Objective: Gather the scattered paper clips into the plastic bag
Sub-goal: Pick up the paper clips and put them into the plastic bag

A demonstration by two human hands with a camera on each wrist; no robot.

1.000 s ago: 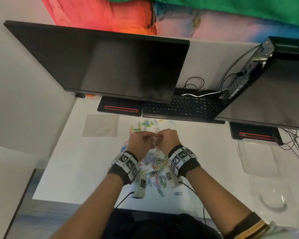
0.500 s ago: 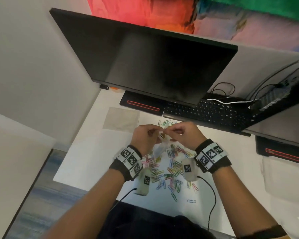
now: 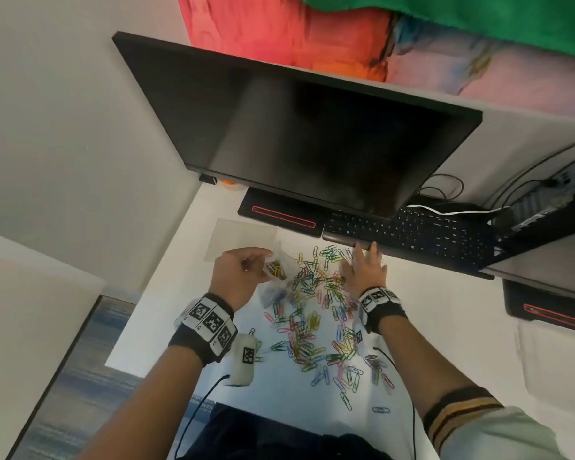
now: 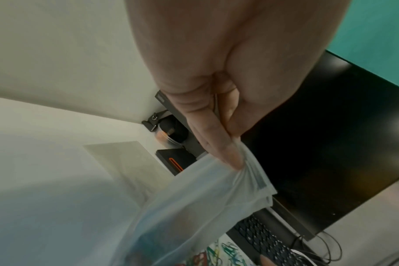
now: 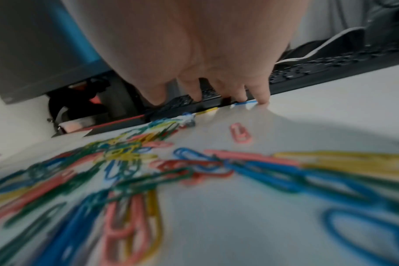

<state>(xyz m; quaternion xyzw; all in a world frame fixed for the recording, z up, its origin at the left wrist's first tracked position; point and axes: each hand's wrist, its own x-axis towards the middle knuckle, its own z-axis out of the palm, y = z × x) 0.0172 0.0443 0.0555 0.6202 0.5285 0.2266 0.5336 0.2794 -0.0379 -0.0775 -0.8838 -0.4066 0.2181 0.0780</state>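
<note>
paper clips [image 3: 316, 320] – coloured, strewn over white tabletop [image 3: 166, 313] | left hand [image 3: 238, 277] – fingers [image 4: 219, 149] pinch plastic bag [image 3: 274, 277], some clips inside | right hand [image 3: 365, 270] – fingers [image 5: 261, 93] spread flat on clips beside keyboard [image 3: 422, 232]

Soft even indoor light; wrist views motion-blurred, paper clips [image 5: 194, 171] smeared up close; head view edges bent.
</note>
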